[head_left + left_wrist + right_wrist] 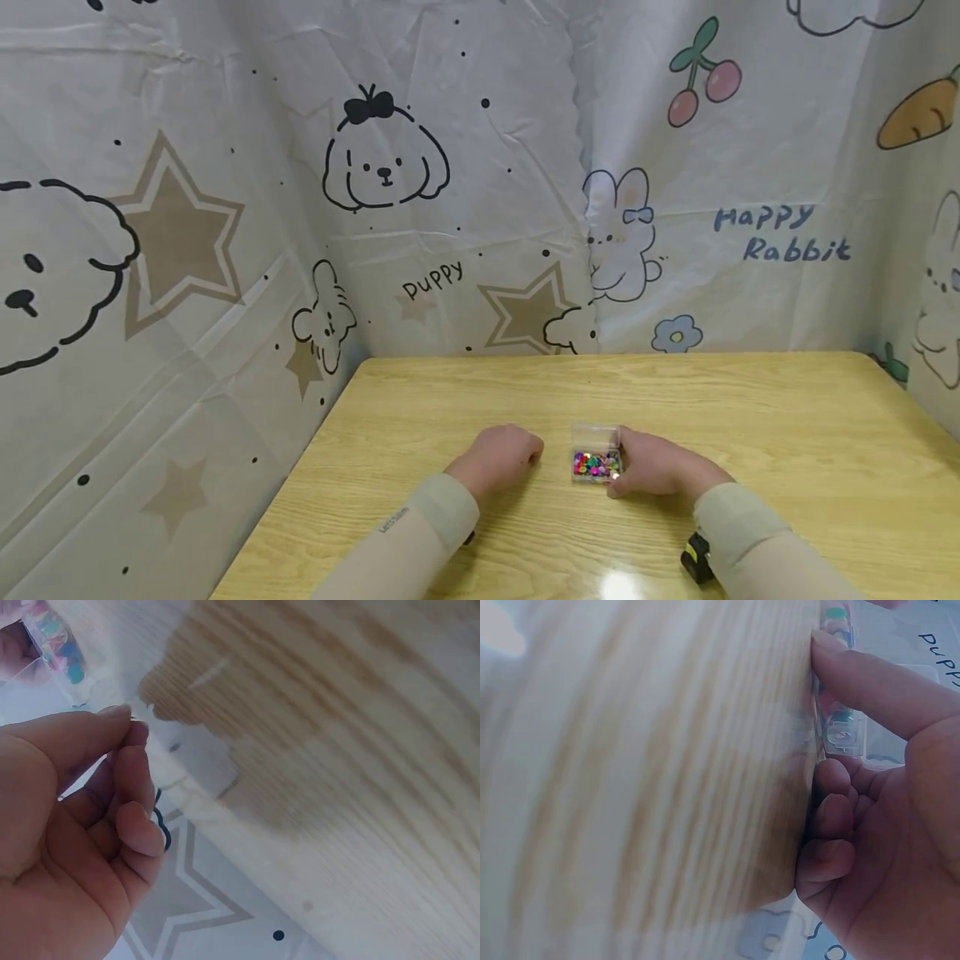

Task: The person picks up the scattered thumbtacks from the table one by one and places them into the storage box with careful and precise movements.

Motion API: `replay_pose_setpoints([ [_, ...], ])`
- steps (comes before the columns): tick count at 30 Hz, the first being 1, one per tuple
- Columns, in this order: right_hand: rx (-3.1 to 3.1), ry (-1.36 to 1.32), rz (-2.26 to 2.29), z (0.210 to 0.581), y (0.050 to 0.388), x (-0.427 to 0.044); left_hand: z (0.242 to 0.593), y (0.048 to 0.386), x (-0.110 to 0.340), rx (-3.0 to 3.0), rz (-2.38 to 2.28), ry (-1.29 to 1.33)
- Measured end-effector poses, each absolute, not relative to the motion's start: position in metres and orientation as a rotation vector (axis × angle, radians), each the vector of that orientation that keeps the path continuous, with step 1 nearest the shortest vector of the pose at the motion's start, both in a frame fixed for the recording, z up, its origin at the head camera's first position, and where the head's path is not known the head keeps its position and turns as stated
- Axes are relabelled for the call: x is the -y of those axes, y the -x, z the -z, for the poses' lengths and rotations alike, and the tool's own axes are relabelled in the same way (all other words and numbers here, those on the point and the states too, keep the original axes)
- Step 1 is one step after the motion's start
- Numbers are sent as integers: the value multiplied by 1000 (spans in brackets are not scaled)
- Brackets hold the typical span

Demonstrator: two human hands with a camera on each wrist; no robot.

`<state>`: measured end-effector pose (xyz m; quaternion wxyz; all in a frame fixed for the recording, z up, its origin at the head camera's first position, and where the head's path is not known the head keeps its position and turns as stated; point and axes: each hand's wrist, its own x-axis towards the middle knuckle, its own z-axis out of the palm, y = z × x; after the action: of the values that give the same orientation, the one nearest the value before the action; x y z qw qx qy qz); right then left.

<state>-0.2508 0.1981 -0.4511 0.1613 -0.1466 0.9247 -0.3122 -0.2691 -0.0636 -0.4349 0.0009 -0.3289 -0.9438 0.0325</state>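
A small clear plastic box (574, 478) stands on the table with its transparent lid (596, 434) raised at the back. Inside lie many colourful shiny pieces (596, 464), like sequins or beads. My right hand (656, 462) grips the box's right side, thumb at the front and fingers behind. In the right wrist view the thumb (877, 686) lies along the box (842, 737). To the left of the box, my left hand (498, 457) is low over the table, fingers curled. Its thumb and index fingertips (116, 712) meet; whether something tiny sits between them is unclear.
The light wood table (420, 392) reaches back to a printed cloth (480, 208) that hangs behind it and at both sides. A black and yellow object (697, 558) shows beside the right sleeve, partly hidden by it.
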Motion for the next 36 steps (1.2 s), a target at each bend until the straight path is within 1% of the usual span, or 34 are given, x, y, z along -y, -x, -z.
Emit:
replay_pose_setpoints([
  [10, -2620, 416, 952, 453, 247, -198, 432, 266, 40, 2863, -96, 1113],
  [21, -2624, 407, 955, 456, 249, -197, 437, 262, 16, 2780, -82, 1178],
  [36, -2631, 413, 934, 453, 252, -198, 441, 259, -1, 2760, -166, 1179],
])
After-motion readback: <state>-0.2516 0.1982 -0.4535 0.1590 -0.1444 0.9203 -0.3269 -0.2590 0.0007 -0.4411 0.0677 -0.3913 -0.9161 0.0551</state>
